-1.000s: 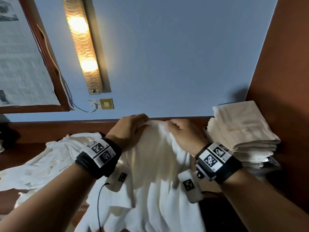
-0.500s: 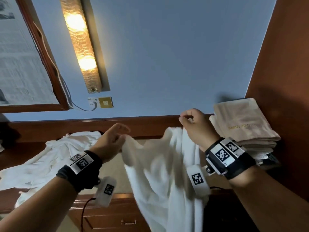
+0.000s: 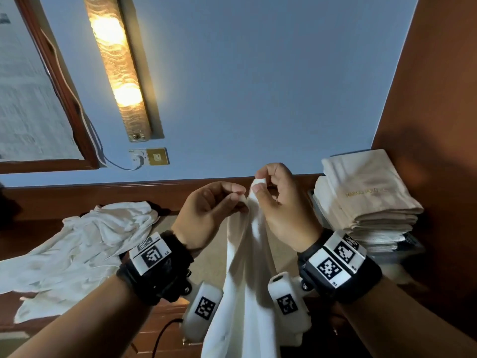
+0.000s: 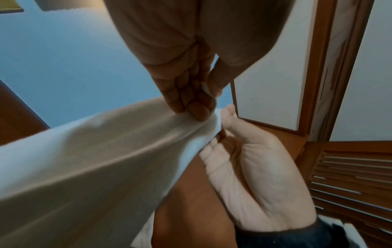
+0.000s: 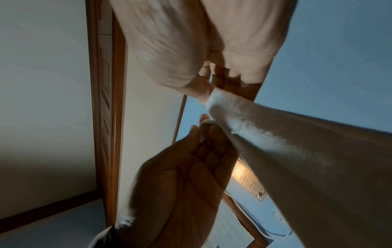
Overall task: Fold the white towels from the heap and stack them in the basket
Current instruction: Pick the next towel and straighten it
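Both the left hand [image 3: 211, 215] and right hand [image 3: 281, 202] pinch the white towel [image 3: 247, 280] at its top edge; best to match corners squarely, keeping the cloth taut

Head view looks down; wrist views close, perhaps upward

towel [image 3: 247, 293]: I lose its lower part past the bottom edge of my head view.
basket: I can't find it under the folded stack [image 3: 371, 202].
stack lettering: too faint for me to read.
heap [image 3: 77, 249]: its left end is cut off by the frame.
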`<state>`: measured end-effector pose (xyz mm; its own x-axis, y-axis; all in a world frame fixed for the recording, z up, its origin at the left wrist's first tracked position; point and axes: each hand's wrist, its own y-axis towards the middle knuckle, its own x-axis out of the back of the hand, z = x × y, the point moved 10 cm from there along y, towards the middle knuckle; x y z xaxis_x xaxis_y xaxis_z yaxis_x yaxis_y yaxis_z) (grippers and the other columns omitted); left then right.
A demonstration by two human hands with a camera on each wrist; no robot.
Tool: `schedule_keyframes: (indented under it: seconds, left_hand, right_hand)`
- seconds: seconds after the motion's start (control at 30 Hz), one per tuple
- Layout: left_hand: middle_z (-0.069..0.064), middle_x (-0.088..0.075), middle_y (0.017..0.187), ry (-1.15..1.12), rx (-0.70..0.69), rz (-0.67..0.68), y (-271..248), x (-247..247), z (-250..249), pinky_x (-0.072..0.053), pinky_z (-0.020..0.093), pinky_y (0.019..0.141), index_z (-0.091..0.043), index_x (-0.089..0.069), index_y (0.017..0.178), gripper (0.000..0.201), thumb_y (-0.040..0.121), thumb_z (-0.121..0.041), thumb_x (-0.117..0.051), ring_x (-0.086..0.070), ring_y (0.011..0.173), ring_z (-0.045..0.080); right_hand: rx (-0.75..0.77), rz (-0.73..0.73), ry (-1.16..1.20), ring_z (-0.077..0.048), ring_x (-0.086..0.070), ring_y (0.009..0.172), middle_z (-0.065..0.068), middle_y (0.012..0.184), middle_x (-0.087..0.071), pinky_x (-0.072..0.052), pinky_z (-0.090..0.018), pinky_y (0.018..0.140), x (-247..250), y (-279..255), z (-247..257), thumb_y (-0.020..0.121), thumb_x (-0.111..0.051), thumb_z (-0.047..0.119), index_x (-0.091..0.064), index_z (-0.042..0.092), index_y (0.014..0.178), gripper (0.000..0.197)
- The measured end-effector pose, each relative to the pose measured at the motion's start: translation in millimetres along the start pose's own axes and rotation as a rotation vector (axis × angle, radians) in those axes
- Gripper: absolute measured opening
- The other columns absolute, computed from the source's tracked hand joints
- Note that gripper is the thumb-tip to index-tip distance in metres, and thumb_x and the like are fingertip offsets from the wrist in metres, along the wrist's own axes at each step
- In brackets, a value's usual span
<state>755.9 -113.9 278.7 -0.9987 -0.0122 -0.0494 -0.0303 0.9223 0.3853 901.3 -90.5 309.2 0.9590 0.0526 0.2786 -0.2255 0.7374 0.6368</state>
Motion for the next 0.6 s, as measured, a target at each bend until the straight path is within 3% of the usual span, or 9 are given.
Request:
schedule_keyframes:
  seconds: [0.1,0.17,0.27,0.37,0.43,0.6]
  left_hand:
    - [0.026,-0.069,0.102,0.081,-0.034,0.116,-3,-11,-11,-0.054,0.033,0.091,0.007,-0.062,0.115,0.024,0.092,0.01,-0.057,-0.067,0.091,0.026]
    - [0.02,-0.071,0.1,0.22,-0.101,0.153,-4,-14,-20,-0.054,0.027,0.088,0.005,-0.063,0.115,0.026,0.093,0.015,-0.053,-0.069,0.089,0.02]
    - [0.006,-0.075,0.085,0.453,-0.198,0.144,-4,-16,-32,-0.057,0.03,0.082,-0.007,-0.068,0.107,0.019,0.097,0.003,-0.056,-0.073,0.081,0.018]
    - [0.001,-0.072,0.073,0.574,-0.271,0.094,-7,-17,-40,-0.057,0.028,0.072,-0.01,-0.069,0.097,0.013,0.097,-0.003,-0.059,-0.071,0.069,0.015]
    - [0.0,-0.071,0.07,0.609,-0.31,0.06,-9,-17,-48,-0.055,0.025,0.066,-0.012,-0.068,0.093,0.01,0.097,-0.007,-0.06,-0.07,0.066,0.015]
    - [-0.008,-0.067,0.072,0.704,-0.339,-0.001,-8,-9,-56,-0.05,0.019,0.06,-0.018,-0.068,0.093,0.005,0.095,-0.016,-0.064,-0.065,0.063,0.011]
  right_hand:
    - [0.033,0.0,0.012,-0.006,-0.063,0.096,0.01,0.098,-0.063,-0.051,-0.022,0.083,2,-4,3,0.094,-0.061,0.011,-0.052,0.024,0.103,0.018]
    - [0.014,-0.041,0.049,-0.007,-0.064,0.096,0.013,0.095,-0.063,-0.053,-0.025,0.084,6,-6,0,0.09,-0.067,0.012,-0.053,0.026,0.099,0.021]
    - [-0.02,-0.105,0.082,-0.001,-0.063,0.091,0.015,0.09,-0.063,-0.049,-0.015,0.078,12,-8,-5,0.086,-0.074,0.01,-0.054,0.027,0.092,0.026]
    - [-0.025,-0.128,0.155,-0.002,-0.064,0.085,0.014,0.084,-0.064,-0.052,-0.02,0.075,10,-11,-7,0.084,-0.077,0.007,-0.057,0.026,0.086,0.028]
    - [-0.022,-0.129,0.199,-0.003,-0.064,0.082,0.012,0.083,-0.066,-0.054,-0.023,0.074,7,-14,-8,0.084,-0.075,0.005,-0.059,0.025,0.084,0.026]
    - [-0.019,-0.089,0.208,-0.005,-0.065,0.083,0.008,0.088,-0.067,-0.051,-0.019,0.078,0,-18,-6,0.086,-0.07,-0.001,-0.062,0.027,0.087,0.029]
